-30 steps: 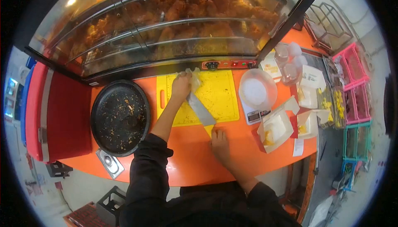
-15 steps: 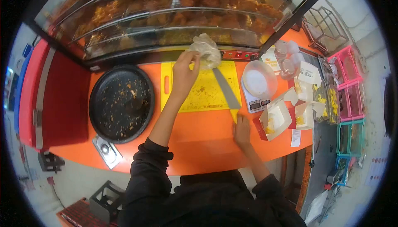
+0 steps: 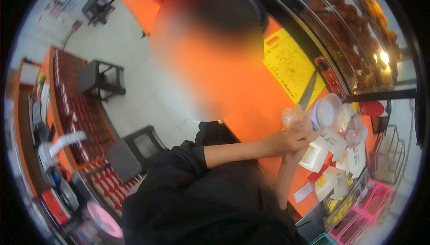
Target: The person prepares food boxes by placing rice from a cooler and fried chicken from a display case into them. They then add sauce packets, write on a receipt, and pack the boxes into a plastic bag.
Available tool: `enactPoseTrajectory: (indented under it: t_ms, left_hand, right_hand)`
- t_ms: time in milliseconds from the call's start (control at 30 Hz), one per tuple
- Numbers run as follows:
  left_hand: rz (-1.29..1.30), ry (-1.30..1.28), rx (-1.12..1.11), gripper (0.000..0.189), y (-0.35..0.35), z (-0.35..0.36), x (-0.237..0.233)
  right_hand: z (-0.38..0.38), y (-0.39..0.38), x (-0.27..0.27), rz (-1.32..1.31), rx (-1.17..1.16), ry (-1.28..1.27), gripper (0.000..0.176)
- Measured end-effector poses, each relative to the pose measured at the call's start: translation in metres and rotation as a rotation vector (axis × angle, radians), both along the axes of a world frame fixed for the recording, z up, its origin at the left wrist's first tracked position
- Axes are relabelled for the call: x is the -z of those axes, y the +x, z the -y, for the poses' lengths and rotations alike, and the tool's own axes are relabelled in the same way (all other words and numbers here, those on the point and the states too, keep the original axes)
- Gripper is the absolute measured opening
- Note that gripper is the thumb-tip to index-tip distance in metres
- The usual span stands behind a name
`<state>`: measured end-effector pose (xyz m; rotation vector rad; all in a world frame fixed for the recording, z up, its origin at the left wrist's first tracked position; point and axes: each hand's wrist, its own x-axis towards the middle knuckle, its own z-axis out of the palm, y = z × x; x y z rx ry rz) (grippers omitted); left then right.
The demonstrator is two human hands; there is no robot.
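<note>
My left hand (image 3: 286, 142) is closed on a crumpled clear plastic bag (image 3: 294, 117), just beyond its knuckles. Right beside it, partly hidden behind it, is my right hand (image 3: 293, 154); its fingers cannot be made out. A wide-bladed knife (image 3: 309, 88) lies on the yellow cutting board (image 3: 289, 63), its handle end hidden by the bag. To the right of the hands stands an open white box (image 3: 313, 155) with yellowish food inside. A round clear tub (image 3: 330, 110) is on the scale just beyond.
More open boxes (image 3: 329, 182) and clear cups (image 3: 354, 133) sit at the right. A glass food cabinet (image 3: 340, 25) borders the orange counter (image 3: 251, 97). Stools (image 3: 134, 151) stand on the floor at the left. A large blurred patch covers the upper middle.
The view has swung round, showing the floor and stools. My left hand has brought the bag from the cabinet edge towards the boxes, beside my right hand. The right hand has left the knife.
</note>
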<state>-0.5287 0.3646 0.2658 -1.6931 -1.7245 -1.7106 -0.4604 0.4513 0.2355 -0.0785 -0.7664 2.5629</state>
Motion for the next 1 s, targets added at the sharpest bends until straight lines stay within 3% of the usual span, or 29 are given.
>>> enactPoseTrajectory:
  t_ms: [33,67,200,267,333,400,500,567,700,767,800,867,933,1000]
  left_hand:
    - [0.038,-0.152,0.016,0.01,0.012,0.01,0.0]
    - [0.046,-0.144,-0.026,0.01,0.021,0.014,0.002]
    - [0.019,-0.051,-0.178,0.011,0.046,0.03,0.01]
    - [-0.006,-0.007,-0.268,0.012,0.052,0.035,0.01]
    - [0.12,0.062,-0.502,0.014,0.057,0.039,0.009]
    - [0.08,-0.013,-0.449,0.014,0.06,0.043,0.024]
    - [-0.015,-0.057,-0.322,0.014,0.069,0.046,0.026]
    - [-0.063,-0.029,-0.25,0.014,0.078,0.041,0.024]
    - [-0.131,-0.036,-0.118,0.014,0.09,0.028,0.028]
    - [-0.134,-0.041,-0.079,0.014,0.092,0.024,0.025]
    - [-0.146,-0.065,-0.097,0.014,0.093,0.025,0.021]
    - [-0.179,-0.088,-0.104,0.015,0.089,0.026,0.017]
    - [-0.094,-0.038,-0.202,0.015,0.088,0.022,0.023]
    - [-0.048,-0.067,-0.144,0.016,0.082,0.028,0.02]
  right_hand:
    - [0.007,0.001,-0.019,0.065,0.075,-0.153,0.058]
    - [0.013,0.001,-0.031,0.134,0.152,-0.299,0.061]
    - [0.01,0.012,-0.032,-0.031,0.063,-0.1,0.064]
    - [0.012,0.017,-0.036,-0.096,-0.089,-0.067,0.067]
    - [0.02,0.022,-0.037,-0.091,-0.206,-0.068,0.066]
    - [0.022,0.031,-0.033,-0.094,-0.303,-0.076,0.065]
    - [0.011,0.044,-0.008,0.116,-0.168,-0.165,0.063]
    - [0.006,0.045,0.0,0.37,-0.015,0.342,0.059]
    - [-0.003,0.056,-0.009,0.332,0.05,0.127,0.063]
    - [-0.013,0.06,-0.01,0.092,-0.304,-0.081,0.072]
    - [-0.012,0.061,-0.011,0.078,-0.29,-0.085,0.072]
    - [-0.006,0.056,-0.016,0.321,-0.057,-0.113,0.078]
    - [-0.003,0.043,-0.027,0.22,-0.125,-0.112,0.074]
    - [0.002,0.03,-0.043,0.114,-0.157,-0.098,0.071]
